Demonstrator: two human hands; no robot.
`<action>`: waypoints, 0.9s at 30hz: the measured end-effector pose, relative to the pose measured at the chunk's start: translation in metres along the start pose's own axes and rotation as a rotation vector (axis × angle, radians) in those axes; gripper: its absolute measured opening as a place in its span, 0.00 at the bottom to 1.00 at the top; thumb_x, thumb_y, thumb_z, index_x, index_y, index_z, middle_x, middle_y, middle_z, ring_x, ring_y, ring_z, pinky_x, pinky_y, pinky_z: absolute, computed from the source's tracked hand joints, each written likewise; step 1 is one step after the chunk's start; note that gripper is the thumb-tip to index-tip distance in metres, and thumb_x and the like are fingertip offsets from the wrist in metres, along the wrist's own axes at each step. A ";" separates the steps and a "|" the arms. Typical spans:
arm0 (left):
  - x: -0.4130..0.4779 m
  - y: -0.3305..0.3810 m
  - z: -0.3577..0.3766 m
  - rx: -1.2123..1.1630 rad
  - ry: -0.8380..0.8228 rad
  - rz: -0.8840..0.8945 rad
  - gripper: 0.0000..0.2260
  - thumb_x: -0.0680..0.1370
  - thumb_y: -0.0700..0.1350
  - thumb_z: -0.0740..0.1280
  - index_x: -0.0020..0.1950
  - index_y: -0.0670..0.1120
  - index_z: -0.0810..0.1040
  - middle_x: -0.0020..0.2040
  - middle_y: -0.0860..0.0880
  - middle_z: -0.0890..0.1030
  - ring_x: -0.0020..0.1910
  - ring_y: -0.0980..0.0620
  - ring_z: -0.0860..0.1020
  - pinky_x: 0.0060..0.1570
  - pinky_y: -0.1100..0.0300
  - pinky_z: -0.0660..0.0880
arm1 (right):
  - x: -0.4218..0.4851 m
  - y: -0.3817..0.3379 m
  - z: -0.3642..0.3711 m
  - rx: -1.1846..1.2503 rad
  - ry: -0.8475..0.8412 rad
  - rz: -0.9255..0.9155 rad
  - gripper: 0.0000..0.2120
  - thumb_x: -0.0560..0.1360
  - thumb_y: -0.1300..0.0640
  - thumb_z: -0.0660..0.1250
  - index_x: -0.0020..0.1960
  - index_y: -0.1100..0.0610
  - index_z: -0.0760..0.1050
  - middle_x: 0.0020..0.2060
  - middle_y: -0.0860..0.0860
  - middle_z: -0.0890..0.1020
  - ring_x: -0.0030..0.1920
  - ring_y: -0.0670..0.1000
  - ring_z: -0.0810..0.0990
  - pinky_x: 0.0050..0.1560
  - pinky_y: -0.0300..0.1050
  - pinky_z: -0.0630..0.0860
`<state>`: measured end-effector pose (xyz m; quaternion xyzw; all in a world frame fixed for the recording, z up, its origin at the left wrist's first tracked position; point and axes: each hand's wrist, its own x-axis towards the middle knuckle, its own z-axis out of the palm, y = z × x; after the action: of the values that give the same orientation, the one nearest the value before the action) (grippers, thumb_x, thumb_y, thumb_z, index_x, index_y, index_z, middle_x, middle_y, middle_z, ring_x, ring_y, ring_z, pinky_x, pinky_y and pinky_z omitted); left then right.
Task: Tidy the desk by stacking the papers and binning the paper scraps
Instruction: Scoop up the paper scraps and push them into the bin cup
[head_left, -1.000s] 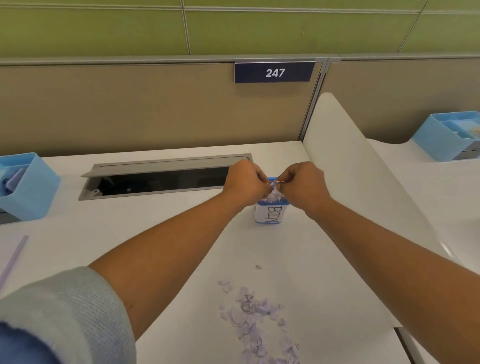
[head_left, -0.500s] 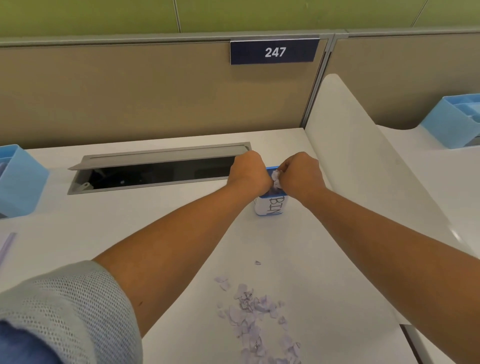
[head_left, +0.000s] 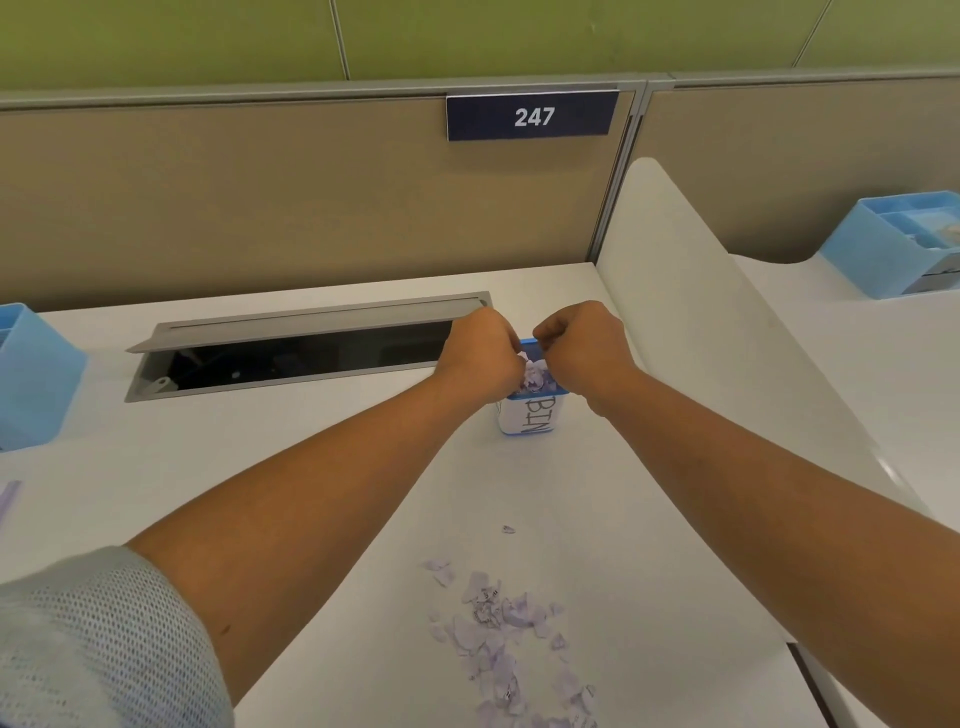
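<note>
Hands (head_left: 483, 356) (head_left: 579, 345) now further apart over "BIN" box (head_left: 530, 418); "247" sign (head_left: 532, 117) behind.

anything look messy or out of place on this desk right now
Yes. A heap of lilac paper scraps lies loose on the desk near its front edge, with one stray scrap apart, towards the bin. The bin looks full to its rim. The cable hatch in the desk stands open.
</note>
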<state>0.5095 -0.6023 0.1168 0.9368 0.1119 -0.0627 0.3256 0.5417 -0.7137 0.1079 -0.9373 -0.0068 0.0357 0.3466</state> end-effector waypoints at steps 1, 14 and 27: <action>-0.001 -0.001 0.000 -0.014 0.006 0.004 0.13 0.77 0.37 0.71 0.61 0.40 0.82 0.59 0.41 0.82 0.56 0.44 0.81 0.55 0.52 0.80 | -0.001 0.000 0.000 0.007 0.006 0.000 0.09 0.76 0.64 0.70 0.56 0.60 0.82 0.55 0.56 0.83 0.51 0.54 0.81 0.51 0.48 0.80; -0.058 -0.041 0.007 -0.161 0.121 0.066 0.19 0.76 0.39 0.73 0.66 0.49 0.78 0.65 0.49 0.79 0.61 0.51 0.79 0.57 0.60 0.75 | -0.072 0.030 -0.007 0.120 -0.082 0.009 0.09 0.71 0.62 0.71 0.50 0.53 0.81 0.47 0.49 0.85 0.44 0.47 0.82 0.34 0.34 0.73; -0.177 -0.131 0.052 0.260 -0.456 0.016 0.47 0.65 0.46 0.82 0.78 0.51 0.60 0.69 0.48 0.63 0.65 0.47 0.71 0.62 0.56 0.74 | -0.231 0.108 0.007 -0.353 -0.523 0.176 0.38 0.63 0.46 0.80 0.67 0.52 0.67 0.57 0.53 0.77 0.53 0.53 0.78 0.49 0.45 0.77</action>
<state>0.3032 -0.5652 0.0318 0.9333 0.0194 -0.2835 0.2195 0.3097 -0.8000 0.0465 -0.9390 -0.0209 0.3033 0.1609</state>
